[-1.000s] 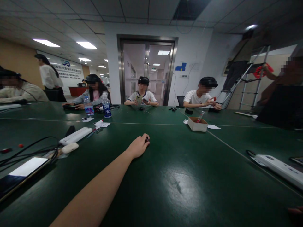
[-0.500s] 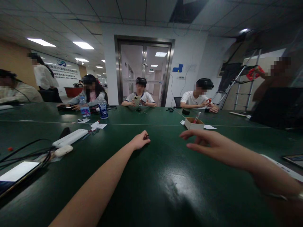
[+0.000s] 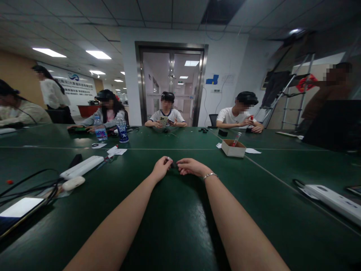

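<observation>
Head view, left hand (image 3: 161,168) pinching small part (image 3: 169,159)

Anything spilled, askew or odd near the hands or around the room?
Nothing looks spilled or broken on the table. The left hand and right hand meet at a small part. Only oddity: overhead, a dark ceiling opening where a panel is missing, a wire hanging below.

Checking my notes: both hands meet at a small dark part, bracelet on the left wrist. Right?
No: the head view shows the bracelet on the right wrist. The left hand and right hand do meet at the small dark part.
</observation>
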Demonstrator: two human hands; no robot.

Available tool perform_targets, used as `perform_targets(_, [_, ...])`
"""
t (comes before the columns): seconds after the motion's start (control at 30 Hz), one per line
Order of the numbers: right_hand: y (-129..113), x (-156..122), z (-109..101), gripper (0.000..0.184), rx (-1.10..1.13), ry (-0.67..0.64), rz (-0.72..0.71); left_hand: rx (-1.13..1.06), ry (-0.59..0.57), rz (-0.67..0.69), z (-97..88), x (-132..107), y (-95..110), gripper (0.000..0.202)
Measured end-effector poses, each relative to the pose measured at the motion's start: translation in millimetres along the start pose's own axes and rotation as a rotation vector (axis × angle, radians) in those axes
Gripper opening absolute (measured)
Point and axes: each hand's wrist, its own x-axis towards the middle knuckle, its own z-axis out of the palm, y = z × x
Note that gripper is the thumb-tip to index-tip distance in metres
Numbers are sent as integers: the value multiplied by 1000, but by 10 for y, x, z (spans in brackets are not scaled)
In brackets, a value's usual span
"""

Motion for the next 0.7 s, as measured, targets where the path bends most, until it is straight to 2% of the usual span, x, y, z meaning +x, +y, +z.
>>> perform_targets(0.13, [114, 58, 59, 14, 183, 6, -101, -136, 49, -13, -13, 35, -51, 33])
perform_targets(0.33, [118, 12, 48, 19, 239, -39, -108, -183, 33, 10, 10, 39, -80, 33])
perform_targets(0.7, [162, -8, 86, 20, 319, 106, -159, -174, -46, -4, -35, -18, -35, 30])
